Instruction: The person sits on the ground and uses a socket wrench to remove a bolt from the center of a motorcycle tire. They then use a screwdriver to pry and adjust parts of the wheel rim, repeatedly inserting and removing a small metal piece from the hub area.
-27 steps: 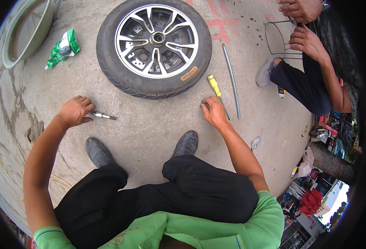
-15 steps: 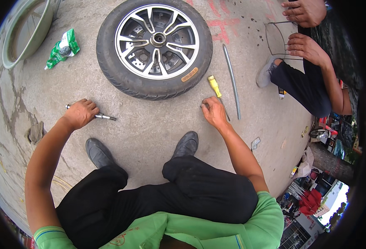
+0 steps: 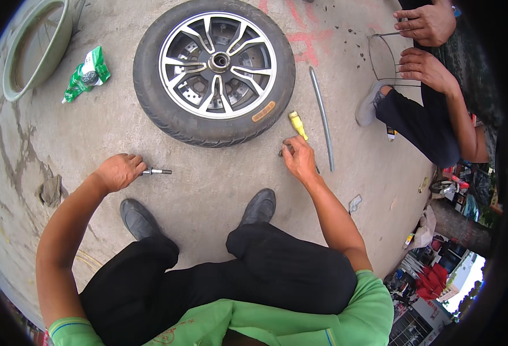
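Note:
My left hand (image 3: 121,172) is closed around a metal axle rod (image 3: 160,171), whose threaded end sticks out to the right of the fingers. To the right, my right hand (image 3: 299,158) has its fingers pinched at a small dark piece whose kind I cannot make out. Just beyond that hand lies a yellow-handled screwdriver (image 3: 297,124), its shaft mostly hidden by the hand. Flat on the ground ahead, between and beyond both hands, rests a motor-scooter-type wheel with a black tire (image 3: 167,124) and a spoked silver-and-black rim (image 3: 217,99); a brake disc shows through the spokes.
A long grey metal bar (image 3: 322,118) lies right of the screwdriver. At the far left are a green packet (image 3: 87,75) and a pale basin (image 3: 64,63). A grey rag (image 3: 50,190) lies left. Another person's hands (image 3: 427,69) are at the far right beside a wire frame (image 3: 375,55).
My left hand has shifted right with the axle rod, and the rod's left end is now hidden. My right hand stays near the screwdriver, now covering more of its shaft.

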The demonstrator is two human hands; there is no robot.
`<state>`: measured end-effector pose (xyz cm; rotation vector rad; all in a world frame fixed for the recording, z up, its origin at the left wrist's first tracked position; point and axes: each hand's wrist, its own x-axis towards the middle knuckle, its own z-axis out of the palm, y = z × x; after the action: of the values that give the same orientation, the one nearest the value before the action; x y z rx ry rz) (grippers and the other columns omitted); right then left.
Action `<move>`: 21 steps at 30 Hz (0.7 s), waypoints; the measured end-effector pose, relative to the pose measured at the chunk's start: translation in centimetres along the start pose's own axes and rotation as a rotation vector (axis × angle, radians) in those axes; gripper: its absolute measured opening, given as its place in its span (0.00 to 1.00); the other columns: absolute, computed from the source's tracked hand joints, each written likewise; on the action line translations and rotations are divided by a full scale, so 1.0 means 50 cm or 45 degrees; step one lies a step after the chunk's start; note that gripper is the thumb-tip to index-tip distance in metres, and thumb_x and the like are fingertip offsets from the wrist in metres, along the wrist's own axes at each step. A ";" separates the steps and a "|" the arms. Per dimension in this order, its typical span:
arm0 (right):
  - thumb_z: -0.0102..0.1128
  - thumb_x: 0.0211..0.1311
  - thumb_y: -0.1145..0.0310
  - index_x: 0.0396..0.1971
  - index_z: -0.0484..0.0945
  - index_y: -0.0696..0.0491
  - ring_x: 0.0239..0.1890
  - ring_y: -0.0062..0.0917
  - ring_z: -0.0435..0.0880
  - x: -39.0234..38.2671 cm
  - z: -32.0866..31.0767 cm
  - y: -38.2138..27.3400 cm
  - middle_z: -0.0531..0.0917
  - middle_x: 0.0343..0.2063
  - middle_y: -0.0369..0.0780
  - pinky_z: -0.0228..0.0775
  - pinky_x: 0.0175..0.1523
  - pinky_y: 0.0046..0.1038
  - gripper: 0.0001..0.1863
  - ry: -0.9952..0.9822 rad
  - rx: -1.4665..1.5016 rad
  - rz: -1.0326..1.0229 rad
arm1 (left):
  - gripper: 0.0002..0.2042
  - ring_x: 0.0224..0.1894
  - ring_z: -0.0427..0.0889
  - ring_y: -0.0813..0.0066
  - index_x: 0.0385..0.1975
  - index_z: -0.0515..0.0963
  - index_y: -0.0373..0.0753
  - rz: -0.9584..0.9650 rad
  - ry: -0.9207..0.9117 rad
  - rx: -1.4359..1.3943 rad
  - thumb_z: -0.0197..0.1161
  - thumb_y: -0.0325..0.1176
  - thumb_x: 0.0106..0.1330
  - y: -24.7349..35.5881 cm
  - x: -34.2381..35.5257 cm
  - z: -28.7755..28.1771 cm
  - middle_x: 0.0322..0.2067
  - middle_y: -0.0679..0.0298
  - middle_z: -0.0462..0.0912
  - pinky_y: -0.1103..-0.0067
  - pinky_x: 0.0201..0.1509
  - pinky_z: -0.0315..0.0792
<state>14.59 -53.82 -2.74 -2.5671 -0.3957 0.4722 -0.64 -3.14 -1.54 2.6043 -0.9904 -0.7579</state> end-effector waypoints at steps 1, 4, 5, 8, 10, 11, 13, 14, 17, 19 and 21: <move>0.64 0.60 0.71 0.38 0.84 0.55 0.32 0.38 0.84 0.003 -0.001 0.000 0.82 0.36 0.44 0.76 0.42 0.38 0.08 0.013 -0.007 -0.003 | 0.04 0.38 0.83 0.59 0.37 0.70 0.38 0.011 0.020 -0.006 0.54 0.31 0.69 0.005 0.004 -0.002 0.34 0.56 0.76 0.67 0.42 0.79; 0.64 0.60 0.71 0.38 0.84 0.54 0.31 0.37 0.84 0.006 0.001 0.002 0.82 0.36 0.43 0.76 0.40 0.37 0.07 0.046 -0.013 -0.048 | 0.05 0.39 0.83 0.58 0.37 0.70 0.38 -0.018 0.024 -0.080 0.54 0.32 0.70 0.016 0.014 -0.013 0.35 0.56 0.76 0.67 0.42 0.79; 0.64 0.60 0.71 0.38 0.84 0.54 0.31 0.37 0.84 0.007 0.003 0.006 0.82 0.35 0.43 0.76 0.40 0.37 0.07 0.053 -0.020 -0.068 | 0.05 0.39 0.83 0.57 0.37 0.70 0.38 -0.029 0.020 -0.093 0.54 0.32 0.70 0.017 0.015 -0.013 0.35 0.56 0.76 0.67 0.42 0.80; 0.64 0.60 0.71 0.37 0.84 0.54 0.32 0.38 0.84 0.009 0.000 -0.002 0.82 0.35 0.43 0.76 0.40 0.38 0.07 0.049 -0.007 -0.056 | 0.06 0.40 0.83 0.56 0.38 0.70 0.37 -0.065 0.017 -0.133 0.54 0.33 0.70 0.015 0.017 -0.012 0.35 0.55 0.76 0.66 0.42 0.80; 0.64 0.60 0.71 0.37 0.84 0.54 0.32 0.39 0.84 0.009 0.000 -0.003 0.83 0.35 0.43 0.76 0.40 0.38 0.07 0.050 0.011 -0.054 | 0.06 0.40 0.83 0.55 0.39 0.70 0.37 -0.083 0.018 -0.163 0.53 0.33 0.71 0.012 0.017 -0.018 0.35 0.55 0.76 0.65 0.42 0.80; 0.64 0.60 0.71 0.37 0.84 0.54 0.32 0.39 0.84 0.009 0.002 0.000 0.83 0.35 0.43 0.76 0.40 0.38 0.07 0.056 0.018 -0.069 | 0.06 0.41 0.83 0.55 0.39 0.71 0.37 -0.102 0.009 -0.176 0.53 0.33 0.71 0.011 0.016 -0.017 0.36 0.54 0.76 0.65 0.42 0.80; 0.64 0.60 0.71 0.37 0.84 0.54 0.32 0.39 0.84 0.009 0.003 0.002 0.83 0.35 0.43 0.76 0.40 0.38 0.06 0.066 0.020 -0.086 | 0.07 0.41 0.83 0.54 0.40 0.71 0.36 -0.138 -0.007 -0.200 0.52 0.33 0.71 0.007 0.013 -0.013 0.36 0.54 0.76 0.65 0.42 0.79; 0.64 0.60 0.71 0.37 0.84 0.54 0.32 0.39 0.84 0.009 0.003 0.002 0.83 0.34 0.43 0.76 0.40 0.38 0.06 0.070 0.016 -0.089 | 0.07 0.41 0.83 0.54 0.41 0.71 0.36 -0.139 -0.014 -0.203 0.51 0.33 0.71 0.005 0.011 -0.013 0.36 0.53 0.77 0.65 0.43 0.79; 0.64 0.60 0.71 0.37 0.83 0.54 0.32 0.39 0.84 0.007 0.003 0.003 0.82 0.34 0.43 0.76 0.40 0.38 0.06 0.056 0.013 -0.062 | 0.08 0.41 0.83 0.53 0.41 0.71 0.35 -0.138 -0.029 -0.204 0.50 0.32 0.71 0.002 0.008 -0.015 0.36 0.53 0.77 0.64 0.43 0.79; 0.64 0.60 0.71 0.37 0.83 0.54 0.32 0.39 0.84 0.007 0.003 0.003 0.82 0.34 0.43 0.76 0.39 0.38 0.06 0.051 0.012 -0.059 | 0.07 0.42 0.82 0.52 0.41 0.71 0.35 -0.133 -0.029 -0.192 0.50 0.31 0.70 0.000 0.006 -0.011 0.36 0.52 0.77 0.64 0.43 0.79; 0.64 0.60 0.71 0.37 0.83 0.54 0.31 0.39 0.84 0.006 0.004 0.005 0.82 0.34 0.43 0.76 0.39 0.38 0.06 0.059 0.008 -0.081 | 0.07 0.41 0.82 0.52 0.41 0.71 0.35 -0.116 -0.010 -0.207 0.49 0.31 0.70 -0.001 0.005 -0.009 0.35 0.52 0.78 0.64 0.43 0.79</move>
<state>14.84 -53.82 -3.12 -2.5461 -0.4568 0.3896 -0.22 -3.24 -1.29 2.5214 -0.7819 -0.8347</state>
